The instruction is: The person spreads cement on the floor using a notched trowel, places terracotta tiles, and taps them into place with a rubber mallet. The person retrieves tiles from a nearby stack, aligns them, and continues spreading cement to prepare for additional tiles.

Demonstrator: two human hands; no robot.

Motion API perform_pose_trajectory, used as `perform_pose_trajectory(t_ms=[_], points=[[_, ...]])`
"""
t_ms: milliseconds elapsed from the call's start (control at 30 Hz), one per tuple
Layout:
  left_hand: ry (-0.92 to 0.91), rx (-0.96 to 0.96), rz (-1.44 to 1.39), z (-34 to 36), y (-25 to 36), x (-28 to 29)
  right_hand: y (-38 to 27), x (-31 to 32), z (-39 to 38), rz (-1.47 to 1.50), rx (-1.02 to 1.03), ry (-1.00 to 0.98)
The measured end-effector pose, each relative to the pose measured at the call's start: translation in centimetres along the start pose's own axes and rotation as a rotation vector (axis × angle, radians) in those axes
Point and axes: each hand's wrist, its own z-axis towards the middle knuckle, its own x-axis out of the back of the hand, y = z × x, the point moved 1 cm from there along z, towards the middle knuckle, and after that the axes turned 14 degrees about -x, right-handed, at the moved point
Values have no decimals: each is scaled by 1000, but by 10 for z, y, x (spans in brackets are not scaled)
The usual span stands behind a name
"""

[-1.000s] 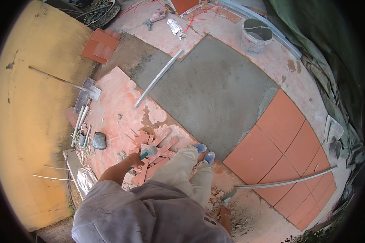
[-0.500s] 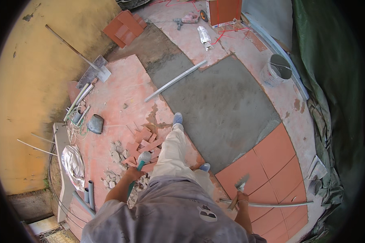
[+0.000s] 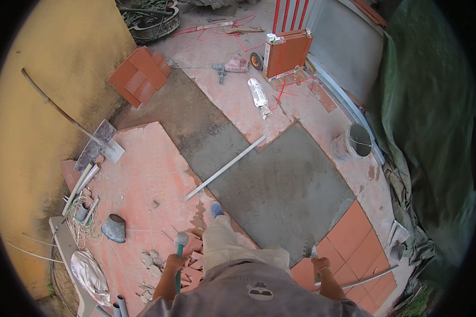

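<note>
My left hand [image 3: 175, 262] is closed around the green handle of a rubber mallet [image 3: 182, 239], its grey head pointing up and away from me, above broken tile pieces [image 3: 195, 244]. In my right hand [image 3: 321, 263] is a trowel [image 3: 309, 246] with a mortar-smeared blade. The blade appears over the near edge of the wet grey mortar bed [image 3: 280, 185], beside the laid terracotta tiles [image 3: 355, 235]. A straight metal bar [image 3: 225, 168] lies across the mortar. Part of another long bar [image 3: 370, 277] shows on the tiles by my right forearm.
A mortar bucket [image 3: 351, 142] stands at the right near a green tarp [image 3: 423, 116]. Stacked tiles [image 3: 139, 77], a drill [image 3: 231, 65] and a tile box [image 3: 288, 53] are farther off. On the left are a shovel [image 3: 111, 151], pipes [image 3: 82, 185] and rubble [image 3: 152, 262].
The view has tilted up, showing more of the far area. My right hand has brought the trowel from over the tiles to the mortar's near edge. My left hand still holds the mallet.
</note>
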Motion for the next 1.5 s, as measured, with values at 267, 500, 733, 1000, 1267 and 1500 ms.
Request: perform_pose_trajectory(t_ms=[267, 500, 733, 1000, 1267, 1500], points=[[111, -8, -31, 135, 140, 138, -172, 90, -65, 344, -218, -288], [83, -103, 140, 229, 341, 164, -314, 152, -8, 380, -395, -418], [142, -481, 638, 265, 653, 115, -514, 197, 227, 352, -216, -384], [-126, -490, 932, 339, 948, 63, -612, 360, 308, 689, -208, -387], [-405, -636, 1172, 412, 1217, -85, -577, 383, 300, 1273, -600, -258], [-485, -773, 1477, 375, 1367, -288, -556, 418, 282, 1780, -983, -21]])
